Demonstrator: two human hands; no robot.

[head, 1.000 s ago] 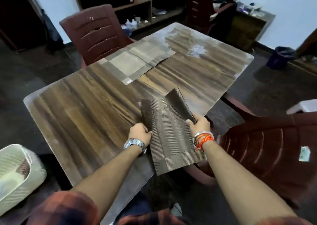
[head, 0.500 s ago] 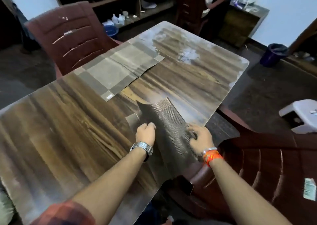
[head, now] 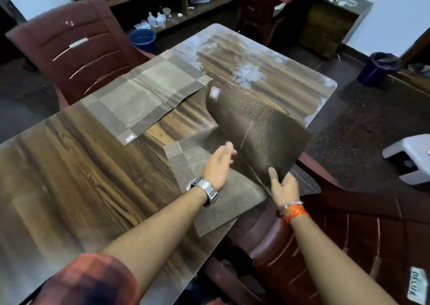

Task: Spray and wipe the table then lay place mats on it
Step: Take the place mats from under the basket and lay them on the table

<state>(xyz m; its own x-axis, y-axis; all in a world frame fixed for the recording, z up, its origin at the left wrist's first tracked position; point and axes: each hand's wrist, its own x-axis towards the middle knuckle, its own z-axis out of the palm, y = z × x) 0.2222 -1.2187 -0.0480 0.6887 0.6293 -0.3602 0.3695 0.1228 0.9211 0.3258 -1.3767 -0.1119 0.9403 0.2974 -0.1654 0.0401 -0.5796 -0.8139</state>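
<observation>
Two mats lay on the table (head: 69, 165): the first mat (head: 149, 99) flat at eleven o'clock, the second mat (head: 260, 137) half-raised (blurred) at three o'clock. Straight-fingered, the left hand (head: 217, 167) was over its flat half; the right hand (head: 285, 188) pinched its raised half.

The counter (head: 69, 165) is dark wood-grain, smooth and glossy, with a wet, streaky sheen at its far end. The far mat (head: 144, 99) is a matt, grey-brown weave; the near mat (head: 260, 130) shows a darker, finely ribbed underside. The far chair (head: 76, 48) and near chair (head: 349, 246) are glossy moulded plastic. The watch (head: 204, 189) is shiny metal, and the sleeve (head: 93, 281) is checked cloth.
</observation>
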